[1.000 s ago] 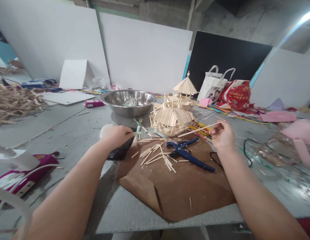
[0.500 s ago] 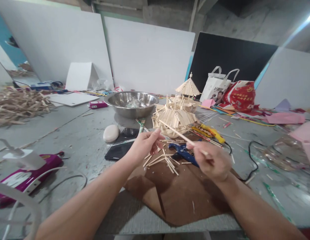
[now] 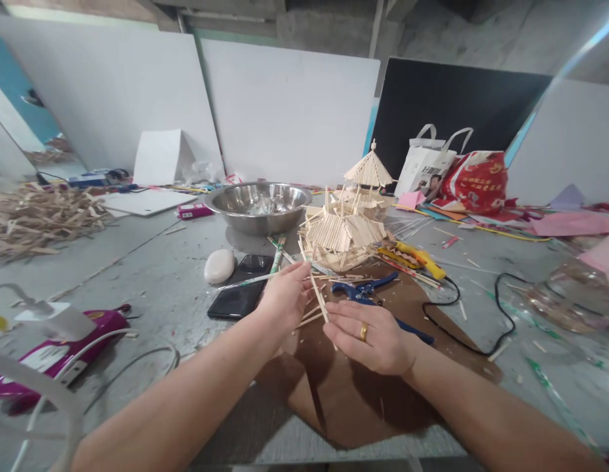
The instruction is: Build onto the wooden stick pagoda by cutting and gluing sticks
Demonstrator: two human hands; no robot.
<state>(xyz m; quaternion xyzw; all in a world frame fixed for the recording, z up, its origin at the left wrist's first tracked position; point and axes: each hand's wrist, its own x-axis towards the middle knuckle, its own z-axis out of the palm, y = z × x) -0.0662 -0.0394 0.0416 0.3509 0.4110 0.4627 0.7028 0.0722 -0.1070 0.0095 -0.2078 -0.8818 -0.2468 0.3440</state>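
A thin wooden stick [image 3: 318,293] slants down and right from my left hand [image 3: 287,298], which pinches its upper part between thumb and fingers. My right hand [image 3: 370,334], with a gold ring, has its fingers stretched flat, their tips touching the stick's lower part. Loose sticks [image 3: 311,317] lie partly hidden under both hands, on a brown board [image 3: 363,413]. Just behind my right hand rest blue-handled cutters [image 3: 363,288], partly covered by it. Beyond the hands stands a pagoda-like model [image 3: 343,229] built of sticks, with a pointed roof [image 3: 369,172] behind.
A steel basin [image 3: 259,206], a dark phone [image 3: 238,298] and a white oval case [image 3: 219,266] stand to the left. Right of the model lies a yellow-handled tool [image 3: 422,259] with a black cord. A purple power strip [image 3: 105,321] sits far left; bags [image 3: 474,183] stand back right.
My right hand has come in left and lower, opening from its grip on the stick to flat fingers. The stick now slants more steeply, with my left hand closed on it.
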